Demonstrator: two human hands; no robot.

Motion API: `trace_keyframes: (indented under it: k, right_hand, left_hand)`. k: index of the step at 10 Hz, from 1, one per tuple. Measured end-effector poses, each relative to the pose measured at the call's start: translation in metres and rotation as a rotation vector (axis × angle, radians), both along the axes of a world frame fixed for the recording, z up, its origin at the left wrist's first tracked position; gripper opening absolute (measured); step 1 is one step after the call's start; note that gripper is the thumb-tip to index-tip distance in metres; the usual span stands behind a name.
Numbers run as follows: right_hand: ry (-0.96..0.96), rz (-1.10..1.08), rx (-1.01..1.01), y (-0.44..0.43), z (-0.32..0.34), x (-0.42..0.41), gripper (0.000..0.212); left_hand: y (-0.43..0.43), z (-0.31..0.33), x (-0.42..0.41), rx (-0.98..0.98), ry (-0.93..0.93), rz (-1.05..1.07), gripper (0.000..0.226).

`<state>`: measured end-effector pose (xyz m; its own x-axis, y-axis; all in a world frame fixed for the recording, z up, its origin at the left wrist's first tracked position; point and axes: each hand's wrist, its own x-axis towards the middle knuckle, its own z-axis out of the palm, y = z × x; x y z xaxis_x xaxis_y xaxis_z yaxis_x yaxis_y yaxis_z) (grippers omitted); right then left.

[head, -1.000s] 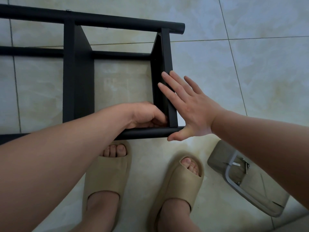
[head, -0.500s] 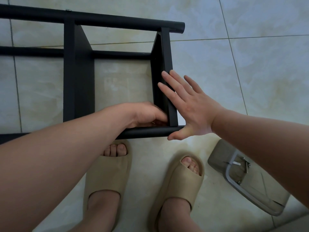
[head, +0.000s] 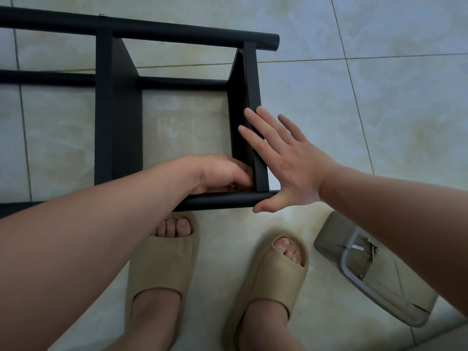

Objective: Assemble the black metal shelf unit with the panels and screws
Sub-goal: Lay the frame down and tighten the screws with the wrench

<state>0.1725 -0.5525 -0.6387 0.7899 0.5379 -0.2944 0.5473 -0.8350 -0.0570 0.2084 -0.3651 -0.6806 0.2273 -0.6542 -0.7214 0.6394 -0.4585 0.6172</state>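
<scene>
The black metal shelf unit (head: 119, 117) lies on its side on the tiled floor, round tubes running left to right. The end panel (head: 250, 97) stands between the far tube (head: 177, 31) and the near tube (head: 222, 200). My right hand (head: 286, 163) lies flat against the panel's outer face, fingers straight, thumb at the near tube's end. My left hand (head: 222, 174) reaches inside the frame, fingers curled at the corner where the panel meets the near tube. Something small and metallic glints under those fingers; what it is stays hidden.
A grey tray-like stand (head: 374, 269) with a few loose screws (head: 372, 252) lies on the floor at the lower right. My feet in beige slippers (head: 162, 264) stand just in front of the near tube. A second panel (head: 119, 110) stands further left in the frame.
</scene>
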Motion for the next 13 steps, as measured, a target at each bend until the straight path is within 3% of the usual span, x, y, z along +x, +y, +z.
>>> trace_keyframes:
  k: [3, 4, 6, 8, 11, 13]
  right_hand:
    - [0.003, -0.001, -0.007, 0.0002, 0.0009, 0.0, 0.134]
    - [0.004, -0.003, -0.008, 0.0008, 0.0014, -0.0002, 0.134]
    - [0.018, -0.007, -0.003, 0.0005, 0.0019, 0.0003, 0.133]
    - [0.011, -0.006, 0.004, 0.0003, 0.0014, 0.0003, 0.134]
    - [0.015, -0.007, 0.007, 0.0004, 0.0026, 0.0005, 0.133]
    - [0.011, -0.005, 0.009, 0.0003, 0.0015, 0.0, 0.134]
  left_hand:
    - [0.0035, -0.006, 0.0008, -0.042, 0.012, 0.026, 0.02]
    - [0.003, -0.0045, 0.0012, -0.076, 0.07, 0.054, 0.036]
    - [-0.0008, -0.0021, -0.0006, -0.016, -0.003, 0.033, 0.014]
    - [-0.0007, -0.0034, -0.0001, -0.004, -0.013, 0.042, 0.022]
    - [-0.0001, -0.0031, 0.001, -0.054, 0.065, 0.09, 0.021]
    - [-0.0034, -0.0014, -0.001, -0.035, 0.02, 0.08, 0.011]
